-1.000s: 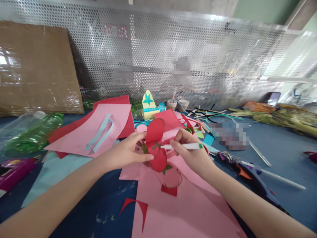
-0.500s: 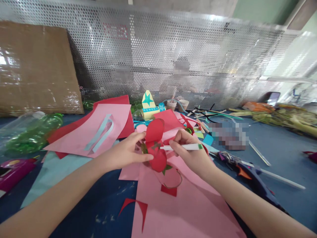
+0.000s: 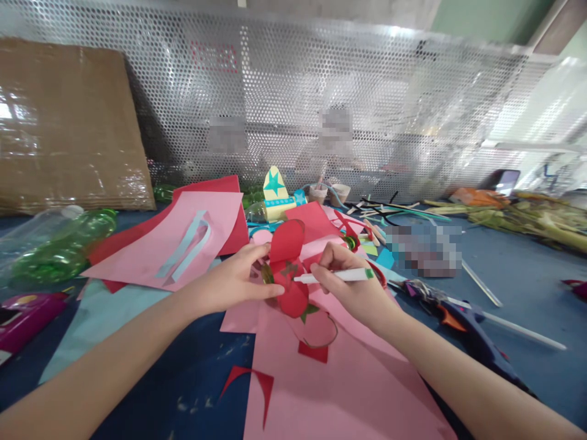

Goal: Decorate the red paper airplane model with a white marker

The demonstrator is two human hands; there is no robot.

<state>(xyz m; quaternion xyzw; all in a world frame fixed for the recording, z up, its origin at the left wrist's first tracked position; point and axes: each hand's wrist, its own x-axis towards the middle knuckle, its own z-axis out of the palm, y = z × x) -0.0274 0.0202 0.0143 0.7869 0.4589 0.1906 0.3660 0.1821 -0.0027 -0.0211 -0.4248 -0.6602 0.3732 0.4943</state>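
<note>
My left hand (image 3: 245, 278) grips a red paper cut-out (image 3: 293, 296) at its left edge, thumb in front and fingers partly hidden behind. The cut-out has rounded lobes, with dark green marks on its middle. Something olive and shiny shows between thumb and fingers; I cannot make out what it is. Pinched in my right hand (image 3: 353, 287) is a white marker (image 3: 351, 274) with a green end. Its tip lies at the middle of the cut-out; whether it touches is unclear. Below, pink paper (image 3: 298, 391) carries a drawn round outline and small green leaf shapes.
Red scraps (image 3: 250, 379) lie near the front. A navy glue gun (image 3: 468, 330) rests at right, beside clear sticks. To the left are pink and red sheets, green bottles (image 3: 64, 247) and a purple bottle (image 3: 27, 318). Cardboard (image 3: 68, 128) leans against the perforated metal screen (image 3: 284, 85) behind.
The marker has shifted slightly left and its tip sits a little lower on the red cut-out. My right hand moved with it. My left hand stays in place.
</note>
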